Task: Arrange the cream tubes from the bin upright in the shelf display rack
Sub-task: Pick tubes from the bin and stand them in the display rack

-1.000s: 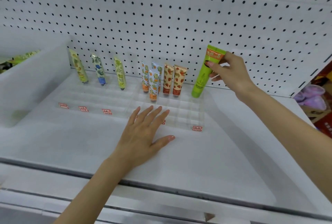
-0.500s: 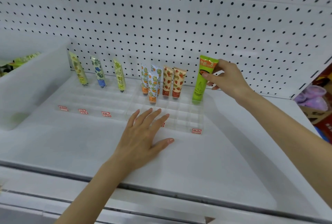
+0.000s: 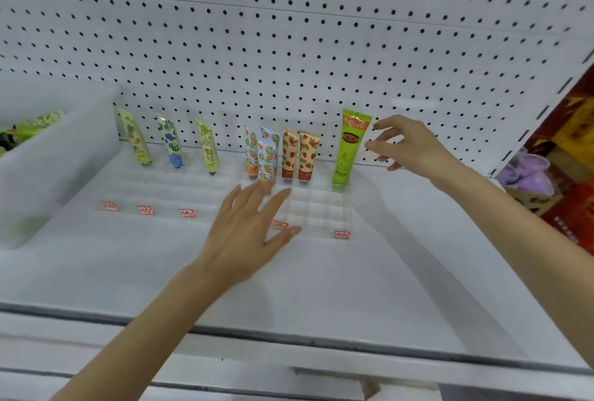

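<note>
Clear rack [image 3: 316,207] holding upright tubes [image 3: 350,146], white bin [image 3: 58,169] with green tubes [image 3: 35,124]

Two bare, slender forearms [image 3: 154,314]; left grip [image 3: 247,233] and right grip [image 3: 408,146] long-fingered, with short rounded nails [image 3: 294,230].

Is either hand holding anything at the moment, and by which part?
Nothing: the right hand is open beside the green tube; the left hand lies flat on the rack.

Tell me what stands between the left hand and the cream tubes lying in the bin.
Only the tall side wall of the translucent white plastic bin. The left hand is open over the clear acrylic rack; the green cream tubes lie behind that wall.
</note>
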A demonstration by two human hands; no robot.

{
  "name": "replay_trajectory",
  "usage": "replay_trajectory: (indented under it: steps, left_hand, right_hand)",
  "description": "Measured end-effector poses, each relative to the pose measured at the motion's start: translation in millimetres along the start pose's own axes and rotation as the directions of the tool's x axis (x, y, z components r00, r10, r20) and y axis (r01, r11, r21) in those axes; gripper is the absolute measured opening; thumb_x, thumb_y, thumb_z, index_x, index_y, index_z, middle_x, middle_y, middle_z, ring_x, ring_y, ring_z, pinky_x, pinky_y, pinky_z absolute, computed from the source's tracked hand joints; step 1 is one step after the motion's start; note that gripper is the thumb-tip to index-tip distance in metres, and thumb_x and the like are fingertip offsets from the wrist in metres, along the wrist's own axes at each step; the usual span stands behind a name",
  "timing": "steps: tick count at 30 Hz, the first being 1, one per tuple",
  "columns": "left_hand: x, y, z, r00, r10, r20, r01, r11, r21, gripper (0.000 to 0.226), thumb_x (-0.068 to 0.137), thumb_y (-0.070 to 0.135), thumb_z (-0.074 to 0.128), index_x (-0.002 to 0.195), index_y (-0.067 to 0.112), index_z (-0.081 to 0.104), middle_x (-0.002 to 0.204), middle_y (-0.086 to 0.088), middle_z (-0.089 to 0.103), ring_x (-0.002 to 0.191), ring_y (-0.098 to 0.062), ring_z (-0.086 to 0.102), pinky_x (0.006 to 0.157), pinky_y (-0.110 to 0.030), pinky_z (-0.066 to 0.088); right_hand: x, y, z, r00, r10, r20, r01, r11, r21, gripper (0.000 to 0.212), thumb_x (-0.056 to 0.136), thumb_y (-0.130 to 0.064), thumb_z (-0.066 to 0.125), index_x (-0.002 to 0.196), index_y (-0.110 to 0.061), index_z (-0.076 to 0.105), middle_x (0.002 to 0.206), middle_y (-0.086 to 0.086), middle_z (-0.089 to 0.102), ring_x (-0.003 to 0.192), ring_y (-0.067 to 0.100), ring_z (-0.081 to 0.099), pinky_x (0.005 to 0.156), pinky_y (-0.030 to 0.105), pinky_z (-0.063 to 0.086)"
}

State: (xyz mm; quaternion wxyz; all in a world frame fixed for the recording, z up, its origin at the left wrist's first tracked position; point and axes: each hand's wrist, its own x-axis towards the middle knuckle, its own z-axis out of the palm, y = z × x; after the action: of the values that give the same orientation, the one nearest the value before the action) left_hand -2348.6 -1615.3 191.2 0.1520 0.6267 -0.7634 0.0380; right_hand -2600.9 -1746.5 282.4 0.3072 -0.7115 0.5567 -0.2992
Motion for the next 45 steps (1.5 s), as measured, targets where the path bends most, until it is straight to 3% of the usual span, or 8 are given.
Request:
replay_trajectory:
  steps: [5, 9, 15, 24, 28, 35, 38, 45]
  left_hand:
    - [3, -7, -38, 0.997, 0.056, -0.051, -0.054, 0.997, 0.049, 0.072, 0.085, 0.065, 0.027, 0.134, 0.018, 0.049, 0.135, -0.010, 0.053, 0.123, -0.031, 0.051, 0.103, -0.044, 0.037]
    - [-12, -27, -83, 0.984, 0.078, -0.158, -0.066, 0.995, 0.078, 0.069, 0.085, 0.064, 0.032, 0.129, 0.016, 0.054, 0.125, -0.009, 0.060, 0.114, -0.032, 0.056, 0.097, -0.045, 0.041]
    - [-74, -106, -164, 0.975, 0.021, -0.220, 0.013, 0.989, 0.149, 0.074, 0.082, 0.068, 0.028, 0.130, 0.018, 0.053, 0.126, -0.008, 0.059, 0.116, -0.031, 0.054, 0.099, -0.044, 0.037]
    - [-216, -267, -247, 0.967, -0.175, -0.187, 0.226, 0.928, 0.298, 0.082, 0.079, 0.074, 0.017, 0.132, 0.022, 0.051, 0.132, -0.007, 0.055, 0.119, -0.033, 0.050, 0.095, -0.045, 0.039]
    - [-241, -318, -263, 0.954, -0.269, -0.133, 0.294, 0.924, 0.246, 0.080, 0.080, 0.075, 0.018, 0.137, 0.026, 0.045, 0.138, -0.004, 0.049, 0.124, -0.030, 0.046, 0.100, -0.045, 0.036]
    - [-208, -400, -255, 0.961, -0.248, -0.123, 0.274, 0.920, 0.281, 0.073, 0.085, 0.072, 0.025, 0.135, 0.024, 0.049, 0.133, -0.006, 0.053, 0.120, -0.031, 0.049, 0.098, -0.044, 0.037]
    - [-186, -425, -247, 0.966, -0.241, -0.095, 0.259, 0.922, 0.287, 0.082, 0.080, 0.075, 0.015, 0.135, 0.025, 0.049, 0.134, -0.006, 0.053, 0.121, -0.031, 0.049, 0.100, -0.044, 0.036]
    - [-116, -493, -250, 0.996, -0.082, 0.028, 0.071, 0.955, 0.287, 0.070, 0.090, 0.068, 0.019, 0.134, 0.023, 0.050, 0.132, -0.004, 0.055, 0.119, -0.027, 0.053, 0.099, -0.040, 0.040]
  right_hand:
    - [-32, -35, -20, 0.990, -0.137, -0.025, 0.120, 0.930, -0.348, 0.073, 0.075, -0.041, 0.075, 0.138, -0.028, 0.039, 0.131, -0.001, 0.047, 0.116, 0.017, 0.049, 0.092, 0.031, 0.042]
    - [-57, -89, -11, 0.974, -0.225, 0.040, 0.215, 0.842, -0.495, 0.077, 0.075, -0.049, 0.071, 0.141, -0.034, 0.033, 0.144, -0.002, 0.036, 0.133, 0.018, 0.031, 0.104, 0.035, 0.031]
    - [-98, -179, 76, 0.922, -0.335, 0.194, 0.384, 0.732, -0.563, 0.068, 0.081, -0.052, 0.063, 0.141, -0.032, 0.037, 0.148, -0.005, 0.033, 0.135, 0.017, 0.026, 0.108, 0.037, 0.027]
    - [-146, -295, 228, 0.863, -0.431, 0.265, 0.505, 0.733, -0.455, 0.060, 0.085, -0.052, 0.057, 0.138, -0.029, 0.040, 0.141, 0.001, 0.038, 0.129, 0.020, 0.036, 0.106, 0.039, 0.033]
    - [-147, -331, 270, 0.855, -0.419, 0.307, 0.517, 0.738, -0.434, 0.059, 0.087, -0.050, 0.058, 0.138, -0.027, 0.040, 0.140, 0.003, 0.039, 0.128, 0.021, 0.038, 0.104, 0.038, 0.035]
    - [-93, -365, 312, 0.854, -0.366, 0.370, 0.511, 0.725, -0.462, 0.060, 0.088, -0.051, 0.054, 0.140, -0.027, 0.035, 0.141, 0.002, 0.035, 0.125, 0.019, 0.040, 0.100, 0.039, 0.039]
    - [-53, -376, 334, 0.849, -0.352, 0.394, 0.508, 0.748, -0.427, 0.063, 0.088, -0.051, 0.055, 0.141, -0.026, 0.033, 0.141, 0.005, 0.034, 0.125, 0.020, 0.042, 0.098, 0.036, 0.040]
    - [45, -377, 395, 0.834, -0.113, 0.540, 0.404, 0.792, -0.457, 0.072, 0.090, -0.050, 0.053, 0.147, -0.021, 0.020, 0.145, 0.012, 0.029, 0.122, 0.027, 0.045, 0.091, 0.028, 0.038]
